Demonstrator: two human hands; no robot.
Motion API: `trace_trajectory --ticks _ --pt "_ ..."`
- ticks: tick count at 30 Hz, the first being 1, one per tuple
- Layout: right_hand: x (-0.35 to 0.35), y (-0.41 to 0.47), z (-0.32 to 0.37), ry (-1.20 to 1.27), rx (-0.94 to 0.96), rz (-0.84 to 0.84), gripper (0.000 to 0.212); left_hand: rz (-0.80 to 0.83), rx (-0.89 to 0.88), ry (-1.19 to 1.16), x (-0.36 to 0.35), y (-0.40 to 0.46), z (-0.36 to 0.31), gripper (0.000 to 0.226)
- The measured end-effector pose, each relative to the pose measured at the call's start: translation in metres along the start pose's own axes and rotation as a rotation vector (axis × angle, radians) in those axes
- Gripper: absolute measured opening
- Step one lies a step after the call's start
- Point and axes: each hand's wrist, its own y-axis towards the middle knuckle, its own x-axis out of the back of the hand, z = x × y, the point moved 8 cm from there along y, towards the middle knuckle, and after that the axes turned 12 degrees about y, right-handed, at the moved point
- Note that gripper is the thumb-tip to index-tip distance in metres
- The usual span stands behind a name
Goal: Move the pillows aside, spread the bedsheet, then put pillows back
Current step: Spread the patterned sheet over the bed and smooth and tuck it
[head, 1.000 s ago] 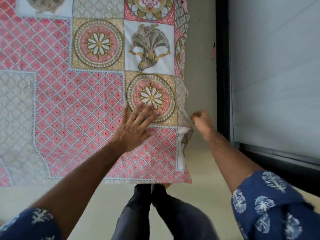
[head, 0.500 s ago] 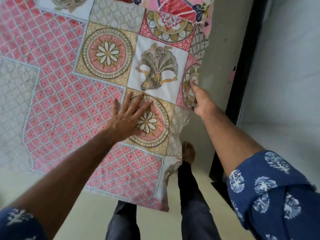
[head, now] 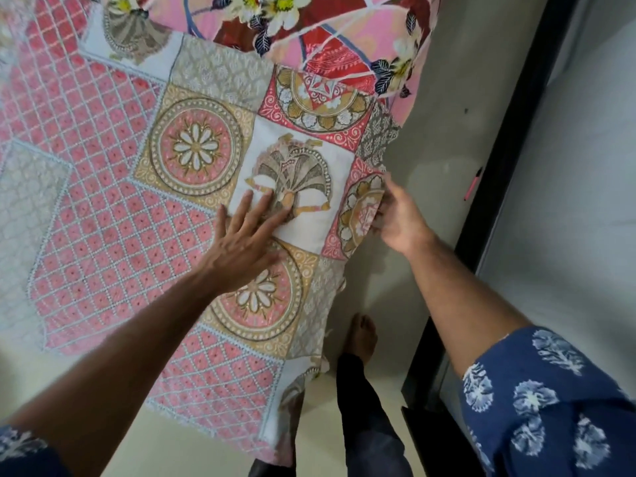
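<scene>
A patchwork bedsheet [head: 113, 215] in pink lattice, gold medallions and white fan panels covers the bed and hangs over its right side. My left hand [head: 247, 239] lies flat on it with fingers straight, pressing on the white fan panel. My right hand [head: 395, 215] is at the sheet's right edge, its fingers pinching the hanging border by a round medallion. At the head of the bed lies a pillow [head: 330, 32] in pink and red floral cloth, partly cut off by the top of the frame.
A narrow strip of pale floor [head: 430, 160] runs between the bed and a black-framed wardrobe or door [head: 495, 187] on the right. A pink pen-like object [head: 472, 185] sits against that frame. My bare foot [head: 361, 335] stands beside the bed.
Both hands have moved up the bed toward the pillow: the left slid from the gold medallion onto the white fan panel, the right shifted farther along the sheet's edge. The pillow has come into view.
</scene>
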Motion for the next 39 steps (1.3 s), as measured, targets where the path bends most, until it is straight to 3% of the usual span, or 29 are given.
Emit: trace_trajectory --ticks 5,8,12,17,21,25,31,36,39 --pt "-0.022 0.024 0.078 -0.057 0.067 -0.007 0.055 -0.065 0.078 0.002 0.019 0.059 -0.012 0.082" --pt "-0.031 0.031 0.093 -0.172 0.039 -0.082 0.061 -0.074 0.076 -0.005 0.026 0.081 -0.017 0.085" --pt "-0.025 0.038 0.106 -0.285 0.139 -0.159 0.078 -0.063 0.069 0.016 0.028 0.094 -0.018 0.088" --pt "-0.012 0.038 0.122 -0.229 0.388 -0.173 0.066 -0.063 0.068 0.033 0.025 0.096 -0.019 0.089" --pt "-0.032 0.032 0.154 -0.742 0.744 -0.178 0.06 -0.059 0.064 0.031 0.025 0.097 -0.019 0.089" --pt "-0.048 0.042 0.171 -1.173 0.611 -0.098 0.04 -0.063 0.063 0.042 0.025 0.097 -0.019 0.089" --pt "-0.043 0.039 0.193 -1.144 0.622 0.075 0.026 -0.127 0.061 0.075 0.029 0.093 -0.022 0.086" --pt "-0.041 0.062 0.176 -1.102 0.629 -0.078 0.023 -0.186 -0.002 0.164 0.031 0.091 -0.034 0.078" --pt "-0.032 0.063 0.174 -1.205 0.601 -0.301 0.016 -0.207 0.01 0.172 0.03 0.091 -0.034 0.073"
